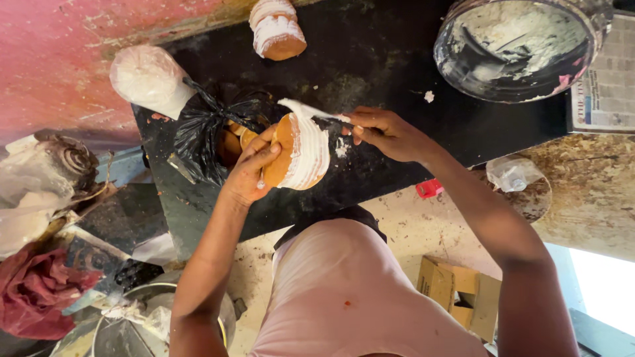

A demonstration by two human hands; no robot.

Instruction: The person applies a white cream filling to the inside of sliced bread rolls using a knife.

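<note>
Left hand [254,165] grips clay pot [301,155]; right hand [383,132] pinches brush [311,111]; wet white paint could make the pot slip

Person, seen from above by a head-worn camera.

Clothing: a pale pink garment [344,297] covers the torso and lap, plain and unpatterned, smooth in front with soft folds toward the lower edge. One small reddish fleck sits near its middle. A dark band of cloth [344,218] shows at its upper edge.

Arms: both bare from the shoulder region to the wrist; no sleeves, cuffs or straps in view.

Left hand [254,168]: bare, no glove, no ring or band visible.

Right hand [383,132]: bare, no glove; no watch or bracelet at the wrist.

Head, legs, feet: out of view.
</note>
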